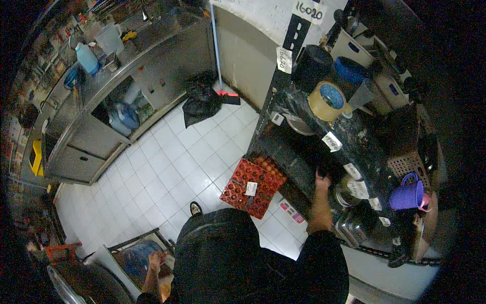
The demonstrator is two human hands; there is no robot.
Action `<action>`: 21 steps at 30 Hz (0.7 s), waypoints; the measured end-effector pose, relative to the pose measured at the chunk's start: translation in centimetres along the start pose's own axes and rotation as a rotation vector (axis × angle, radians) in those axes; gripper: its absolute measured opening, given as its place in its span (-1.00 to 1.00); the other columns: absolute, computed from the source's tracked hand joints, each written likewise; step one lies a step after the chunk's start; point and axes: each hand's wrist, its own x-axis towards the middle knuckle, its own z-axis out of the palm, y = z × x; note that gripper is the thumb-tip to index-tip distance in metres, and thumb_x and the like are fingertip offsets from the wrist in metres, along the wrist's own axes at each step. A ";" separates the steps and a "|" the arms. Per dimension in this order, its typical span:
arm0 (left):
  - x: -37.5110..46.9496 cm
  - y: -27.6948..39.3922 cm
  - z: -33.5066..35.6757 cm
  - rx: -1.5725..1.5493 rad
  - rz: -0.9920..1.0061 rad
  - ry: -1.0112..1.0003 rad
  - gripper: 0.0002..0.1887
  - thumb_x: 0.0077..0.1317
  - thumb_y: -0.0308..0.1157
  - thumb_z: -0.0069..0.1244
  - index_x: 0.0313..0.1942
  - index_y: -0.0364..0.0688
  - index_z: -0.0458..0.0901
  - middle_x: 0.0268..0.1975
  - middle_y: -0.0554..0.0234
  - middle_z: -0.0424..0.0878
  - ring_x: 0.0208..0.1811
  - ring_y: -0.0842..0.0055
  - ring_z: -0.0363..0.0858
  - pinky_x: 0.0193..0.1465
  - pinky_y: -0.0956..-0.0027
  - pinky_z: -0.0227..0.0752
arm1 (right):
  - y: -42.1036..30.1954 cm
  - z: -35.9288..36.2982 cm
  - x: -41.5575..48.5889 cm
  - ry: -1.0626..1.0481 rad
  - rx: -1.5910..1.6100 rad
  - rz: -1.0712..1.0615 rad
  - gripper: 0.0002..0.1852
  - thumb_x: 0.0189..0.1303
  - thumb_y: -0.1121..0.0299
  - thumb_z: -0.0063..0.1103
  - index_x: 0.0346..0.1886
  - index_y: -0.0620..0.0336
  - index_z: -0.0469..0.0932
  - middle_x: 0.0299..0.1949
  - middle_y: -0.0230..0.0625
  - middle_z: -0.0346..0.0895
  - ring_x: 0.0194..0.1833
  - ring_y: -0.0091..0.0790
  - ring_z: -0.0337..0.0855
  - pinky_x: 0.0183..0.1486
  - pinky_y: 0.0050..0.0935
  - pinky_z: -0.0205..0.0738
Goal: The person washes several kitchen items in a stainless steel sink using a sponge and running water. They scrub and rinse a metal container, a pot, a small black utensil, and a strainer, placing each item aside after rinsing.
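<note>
My right hand reaches onto the lower level of a dark metal shelf unit. Its fingers end in deep shadow, so whether they grip anything is unclear. Just right of it stands a glass jar, with clear containers nearer me. At lower left, my left hand is over an open-topped, pale-walled bin with a blue object inside; its grip is too blurred to make out. Red egg trays, strapped and labelled, are stacked beside the shelf, with brown eggs showing at the back.
A purple pitcher, a yellowish tape roll and a perforated basket occupy the upper shelf. A pink-and-white device is low beside the shelf. Across the tiled floor are a metal counter, a black bag and a broom.
</note>
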 end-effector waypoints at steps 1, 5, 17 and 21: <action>0.0 -0.3 0.8 0.038 0.001 0.025 -0.59 0.40 -0.03 -0.09 0.01 -0.17 0.54 -0.11 0.26 0.64 0.05 0.28 0.60 -0.05 0.01 0.54 | 0.8 0.7 -0.6 0.002 -0.024 -0.012 -0.62 0.43 0.27 -0.30 0.18 0.10 0.42 0.21 -0.10 0.38 -0.16 -0.05 0.47 -0.44 -0.31 0.52; 0.5 -2.5 4.0 0.215 -0.077 0.163 -0.59 0.39 -0.02 -0.07 -0.01 -0.17 0.54 -0.10 0.25 0.61 0.07 0.28 0.57 -0.06 0.03 0.52 | 6.7 2.2 -3.6 -0.012 -0.194 -0.122 -0.68 0.43 0.31 -0.30 0.01 0.14 0.49 0.03 -0.13 0.53 -0.26 -0.09 0.52 -0.47 -0.42 0.52; 1.7 -3.6 5.7 0.282 -0.158 0.186 -0.66 0.38 -0.03 -0.04 -0.09 -0.11 0.53 -0.14 0.24 0.52 -0.11 0.28 0.53 -0.19 0.13 0.46 | 30.0 4.6 -10.8 -0.071 -0.406 0.016 -0.82 0.44 0.29 -0.09 -0.17 0.12 0.50 -0.16 -0.26 0.58 -0.15 -0.20 0.57 -0.12 -0.08 0.54; 1.5 -3.3 4.8 0.242 -0.112 0.204 -0.67 0.38 -0.04 -0.04 -0.11 -0.11 0.52 -0.14 0.22 0.50 -0.14 0.28 0.52 -0.20 0.15 0.44 | 34.2 4.4 -10.0 -0.187 -0.456 0.126 -0.85 0.43 0.27 0.00 -0.13 0.12 0.47 -0.16 -0.31 0.57 -0.11 -0.23 0.56 -0.08 -0.08 0.48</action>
